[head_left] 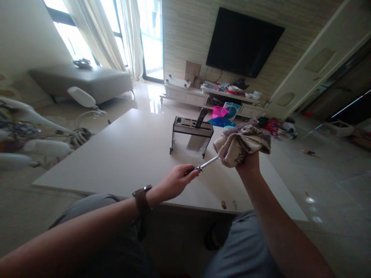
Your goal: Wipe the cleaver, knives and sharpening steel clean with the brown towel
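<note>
My left hand (180, 178) is closed round the dark handle of a honing steel (209, 162), whose metal rod slants up and to the right. A bunched brown and beige patterned cloth (242, 144) covers the far end of the rod. My right hand (249, 161) grips this cloth from below, its fingers mostly hidden in the folds. Just beyond my hands a knife block (189, 126) with clear sides stands on the white table (121, 150). One black-handled knife (200, 119) sits in its slots, the broad blade showing below.
Two small objects, one of them a brown piece (223, 204), lie at the table's near edge. White lamp-like shapes (82, 96) are on the left. Farther back are a grey bench (84, 81), a low cabinet (185, 96), a pink basket (219, 112) and a wall television (243, 42).
</note>
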Demonstrator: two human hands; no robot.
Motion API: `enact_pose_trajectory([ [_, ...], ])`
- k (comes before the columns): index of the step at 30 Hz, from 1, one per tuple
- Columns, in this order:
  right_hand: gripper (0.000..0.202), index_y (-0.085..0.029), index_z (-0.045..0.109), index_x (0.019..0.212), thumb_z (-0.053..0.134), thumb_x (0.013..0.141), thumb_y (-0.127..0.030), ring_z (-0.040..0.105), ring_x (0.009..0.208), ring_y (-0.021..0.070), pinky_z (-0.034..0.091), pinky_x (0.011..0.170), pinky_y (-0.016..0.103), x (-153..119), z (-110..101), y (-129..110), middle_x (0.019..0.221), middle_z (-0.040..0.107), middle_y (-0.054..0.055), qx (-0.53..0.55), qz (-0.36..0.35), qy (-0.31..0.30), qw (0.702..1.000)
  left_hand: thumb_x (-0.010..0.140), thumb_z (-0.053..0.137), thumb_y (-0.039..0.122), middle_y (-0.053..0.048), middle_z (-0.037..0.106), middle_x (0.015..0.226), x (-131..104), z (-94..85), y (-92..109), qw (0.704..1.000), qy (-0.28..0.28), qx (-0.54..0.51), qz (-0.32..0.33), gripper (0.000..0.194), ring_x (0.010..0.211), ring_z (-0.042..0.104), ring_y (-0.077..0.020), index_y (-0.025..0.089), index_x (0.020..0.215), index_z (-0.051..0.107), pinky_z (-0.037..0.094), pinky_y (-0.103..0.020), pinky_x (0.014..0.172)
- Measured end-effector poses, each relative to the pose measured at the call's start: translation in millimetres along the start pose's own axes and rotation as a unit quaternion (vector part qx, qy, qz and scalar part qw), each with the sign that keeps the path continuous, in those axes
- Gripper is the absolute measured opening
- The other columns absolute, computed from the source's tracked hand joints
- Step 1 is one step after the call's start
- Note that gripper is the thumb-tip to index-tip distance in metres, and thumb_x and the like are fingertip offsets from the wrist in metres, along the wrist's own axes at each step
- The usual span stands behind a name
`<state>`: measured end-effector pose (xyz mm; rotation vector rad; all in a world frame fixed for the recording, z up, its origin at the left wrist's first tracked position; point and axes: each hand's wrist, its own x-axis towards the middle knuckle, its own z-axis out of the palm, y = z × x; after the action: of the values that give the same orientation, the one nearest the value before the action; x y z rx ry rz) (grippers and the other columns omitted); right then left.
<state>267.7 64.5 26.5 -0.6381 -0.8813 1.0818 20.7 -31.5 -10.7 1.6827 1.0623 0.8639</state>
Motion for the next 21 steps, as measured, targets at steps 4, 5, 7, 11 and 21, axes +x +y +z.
enact_pose_trajectory([
  [4,0.019,-0.033,0.072,0.101,0.066,0.086,-0.045,0.071,0.117,0.0254,0.059,0.104,0.05,1.2,-2.9,-2.6,0.104,0.08,0.0,-0.003,0.011,-0.021,1.0,0.097,0.054,0.053,0.002,0.053,0.069,1.4,-3.2,-2.4,1.0,-0.006,0.007,-0.005,0.042,0.062,0.043,-0.0122,0.014,0.09,0.069,0.032,-0.025,0.054],
  [5,0.02,-0.033,0.072,0.101,0.067,0.086,-0.044,0.072,0.116,0.0252,0.058,0.104,0.05,0.4,-3.6,-1.5,0.105,0.08,0.0,-0.003,0.02,-0.022,1.0,0.096,0.057,0.053,0.001,0.056,0.072,1.9,-4.2,-3.7,1.0,-0.006,0.001,-0.005,0.041,0.064,0.046,-0.0127,0.014,0.092,0.07,0.034,-0.025,0.056],
  [7,0.02,-0.032,0.072,0.102,0.068,0.086,-0.044,0.072,0.115,0.0246,0.057,0.106,0.049,-1.3,-5.8,1.7,0.107,0.08,-0.001,0.001,0.037,-0.026,0.999,0.093,0.063,0.051,-0.001,0.062,0.078,2.4,-5.7,-6.4,1.0,0.001,-0.022,-0.005,0.037,0.068,0.051,-0.0134,0.015,0.097,0.069,0.039,-0.025,0.06],
  [11,0.02,-0.029,0.072,0.101,0.068,0.087,-0.042,0.073,0.115,0.0228,0.057,0.107,0.045,-2.6,-13.1,8.7,0.109,0.08,0.0,0.009,0.065,-0.034,0.997,0.092,0.065,0.051,0.002,0.06,0.071,2.1,-6.8,-10.9,0.998,0.007,-0.059,-0.024,0.034,0.06,0.049,-0.011,0.017,0.099,0.065,0.039,-0.023,0.055],
  [21,0.021,-0.027,0.071,0.092,0.077,0.078,-0.041,0.074,0.105,0.0235,0.057,0.106,0.045,-21.0,3.4,15.6,0.099,0.081,-0.002,-0.006,0.106,-0.014,0.994,0.097,0.054,0.053,0.004,0.057,0.06,1.9,-4.9,-13.0,0.997,-0.003,-0.069,-0.034,0.038,0.044,0.044,-0.0082,0.017,0.091,0.061,0.034,-0.02,0.04],
])
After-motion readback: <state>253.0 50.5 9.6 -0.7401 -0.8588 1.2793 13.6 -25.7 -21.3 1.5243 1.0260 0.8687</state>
